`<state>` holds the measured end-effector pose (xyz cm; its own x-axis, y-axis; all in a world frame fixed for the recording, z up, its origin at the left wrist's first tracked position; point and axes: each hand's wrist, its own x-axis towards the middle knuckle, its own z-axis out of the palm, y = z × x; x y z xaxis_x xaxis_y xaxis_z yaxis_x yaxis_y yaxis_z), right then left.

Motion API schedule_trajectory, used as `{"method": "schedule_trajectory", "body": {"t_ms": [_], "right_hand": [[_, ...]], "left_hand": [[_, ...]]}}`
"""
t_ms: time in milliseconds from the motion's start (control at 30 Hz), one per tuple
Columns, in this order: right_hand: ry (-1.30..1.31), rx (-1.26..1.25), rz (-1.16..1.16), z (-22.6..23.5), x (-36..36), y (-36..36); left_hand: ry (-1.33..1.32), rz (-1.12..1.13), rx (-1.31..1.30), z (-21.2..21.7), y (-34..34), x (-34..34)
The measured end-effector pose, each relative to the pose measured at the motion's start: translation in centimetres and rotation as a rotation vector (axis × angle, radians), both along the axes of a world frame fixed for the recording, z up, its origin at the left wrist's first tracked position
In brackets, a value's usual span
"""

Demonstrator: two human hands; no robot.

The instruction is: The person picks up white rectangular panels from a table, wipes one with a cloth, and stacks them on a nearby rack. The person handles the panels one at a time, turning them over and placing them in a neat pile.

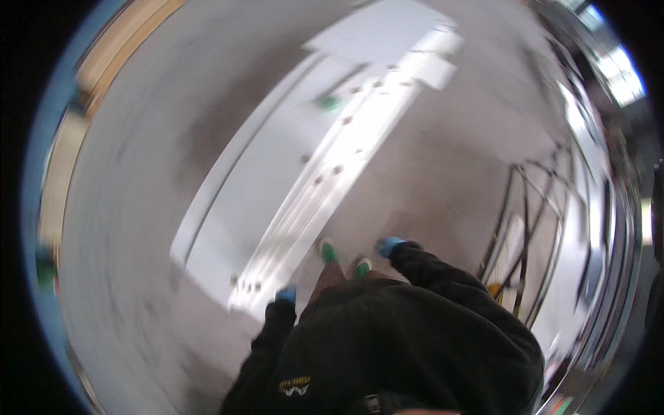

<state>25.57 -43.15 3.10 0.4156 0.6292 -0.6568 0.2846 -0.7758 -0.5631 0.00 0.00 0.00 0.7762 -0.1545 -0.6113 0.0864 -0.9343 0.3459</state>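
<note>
A long white panel (238, 190) lies slantwise across the floor in front of me. Along its right side runs a shiny, ridged metal strip (304, 214), dotted with several small brown round pieces. My left hand (286, 294), in a blue glove, hangs close to the strip's near end; whether it touches is not clear. In another blue glove, my right hand (389, 245) is beside my body, apart from the panel. Motion blur smears the fingers of both. A tool with a green end (330, 102) rests on the panel. At the far end lies a flat white sheet (380, 31).
A dark metal frame or rack (519, 228) stands at my right, with white sheets (588, 263) beyond it. Light wooden boards (62, 180) line the left edge by a blue border. My shoes with green tops (328, 252) are on the grey floor (429, 180).
</note>
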Motion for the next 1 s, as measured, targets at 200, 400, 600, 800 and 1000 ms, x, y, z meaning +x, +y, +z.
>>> {"method": "schedule_trajectory", "body": {"t_ms": [200, 400, 600, 800, 1000], "right_hand": [[-0.030, -0.110, -0.503, 10.6, 2.1, 1.9], [0.014, -0.141, -0.571, 10.3, 1.1, -5.0], [0.323, -0.320, -1.505, 11.8, -4.2, -13.9], [0.296, -0.276, -1.327, 8.8, -7.7, -26.5], [0.044, -0.192, -1.406, 7.7, -7.3, -38.8]], "left_hand": [[0.198, -0.047, -0.140, 2.9, -0.5, 15.8], [0.656, 0.793, -0.415, 3.3, -4.3, 27.9], [0.540, 0.636, -0.424, 3.8, -13.5, 35.7], [0.530, 0.453, -0.368, 5.3, -26.5, 39.7], [0.552, 0.330, -0.297, 8.3, -42.5, 42.1]]}}
